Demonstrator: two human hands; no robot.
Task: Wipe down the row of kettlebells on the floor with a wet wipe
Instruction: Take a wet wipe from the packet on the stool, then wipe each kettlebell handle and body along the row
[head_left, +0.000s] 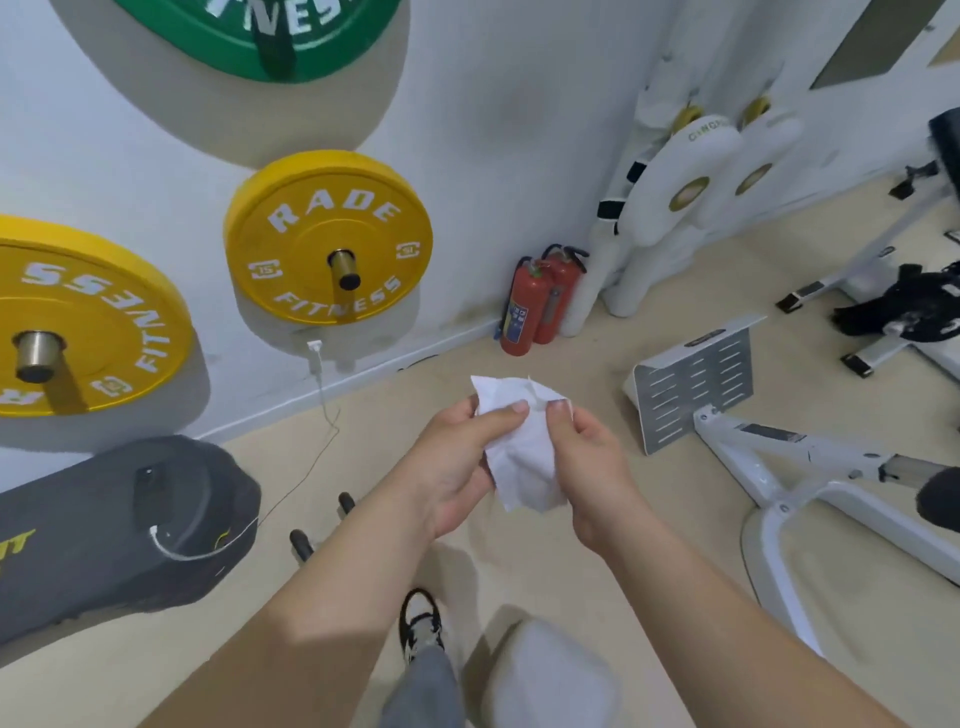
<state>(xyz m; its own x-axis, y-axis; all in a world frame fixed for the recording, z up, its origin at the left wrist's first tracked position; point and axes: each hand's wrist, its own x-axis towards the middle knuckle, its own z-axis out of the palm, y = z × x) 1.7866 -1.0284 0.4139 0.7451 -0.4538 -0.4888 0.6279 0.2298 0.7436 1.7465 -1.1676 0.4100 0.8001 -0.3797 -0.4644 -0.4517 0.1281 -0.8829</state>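
Both hands: the left hand (457, 467) and right hand (592, 467) each pinch the wet wipe (522, 452) between thumb and fingertips, holding it in the air above the floor (571, 561).
Wipe: white, thin and limp, with a creased top edge partly spread and the lower part bunched.
Progress: judged to be at the very start, with the wipe apparently being opened out, nothing wiped, and the whole row left to do.
Kettlebells: no row can be made out; two dark rounded knobs (300, 543) beside the left forearm are too hidden to name.
Floor: pale beige, smooth and matte.
Left: a dark grey padded bag (104, 530), soft-edged, lies on the floor.
Wall: glossy yellow plates (327, 234), round with white lettering, hang on metal pegs.
Corner: two red extinguishers (535, 306), cylindrical, stand side by side.
Right: a white metal frame (769, 467) carries a slotted plate.
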